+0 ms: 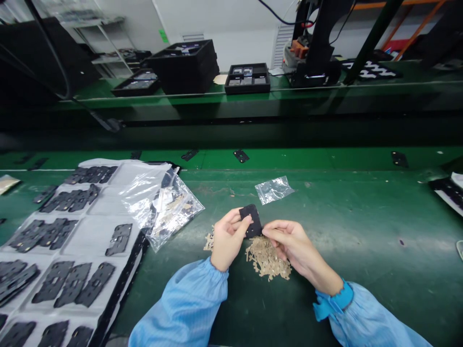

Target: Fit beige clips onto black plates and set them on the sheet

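Your light-blue fabric sleeves [184,306] are closest to the camera, both reaching up from the bottom edge over the dark green surface [361,231]. At your far left lies a large, white-lined tray [85,238] with shallow cells and a black rim, many of its cells carrying flat, black, notched plates [56,282] in small groups. Overlapping the tray's right side is a clear plastic bag [177,207] with small beige pieces inside. Next comes a small scatter of beige pieces [209,241], just beside your left wrist.

Your left hand [229,238] holds a flat black plate [255,222] between thumb and fingers, raised and tilted just beyond a loose heap of small, flat, tan pieces [269,262]. Behind the heap, a small clear plastic bag [274,190] lies flat and crumpled. Your right hand [294,243] has thumb and forefinger narrowed together at the held plate's lower right corner; you cannot tell from this view whether they pinch a piece. A bright blue band [334,301] circles your right wrist. Farther right, near the back, lies a lone black plate [399,159].
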Demonstrator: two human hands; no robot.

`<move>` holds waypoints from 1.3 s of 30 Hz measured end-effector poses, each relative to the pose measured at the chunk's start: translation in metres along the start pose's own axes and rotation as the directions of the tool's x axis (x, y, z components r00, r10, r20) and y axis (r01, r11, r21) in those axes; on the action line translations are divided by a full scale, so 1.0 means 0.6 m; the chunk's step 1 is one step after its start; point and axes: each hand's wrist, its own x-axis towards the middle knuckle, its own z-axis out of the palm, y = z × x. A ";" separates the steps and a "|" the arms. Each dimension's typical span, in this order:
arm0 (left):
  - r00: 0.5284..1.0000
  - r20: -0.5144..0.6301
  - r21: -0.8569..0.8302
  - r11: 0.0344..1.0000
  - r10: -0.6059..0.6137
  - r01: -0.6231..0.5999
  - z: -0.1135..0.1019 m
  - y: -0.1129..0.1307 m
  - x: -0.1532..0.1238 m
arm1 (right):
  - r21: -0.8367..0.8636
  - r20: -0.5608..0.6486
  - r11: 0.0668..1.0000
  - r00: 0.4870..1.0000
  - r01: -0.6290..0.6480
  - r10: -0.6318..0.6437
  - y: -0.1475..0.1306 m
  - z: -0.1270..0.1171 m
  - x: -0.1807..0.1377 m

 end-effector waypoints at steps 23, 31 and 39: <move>0.999 0.026 0.000 1.000 -0.031 0.031 0.001 -0.004 0.001 | 0.041 -0.031 0.999 0.999 -0.009 0.011 0.007 0.008 0.001; 0.998 0.039 -0.007 0.999 -0.054 0.054 0.001 0.001 0.000 | -0.013 -0.006 1.000 1.000 -0.004 0.004 0.001 0.007 0.000; 0.994 0.054 -0.052 0.994 -0.090 0.093 0.001 0.013 -0.004 | -0.309 -0.047 0.932 0.975 0.192 -0.217 -0.011 -0.007 0.005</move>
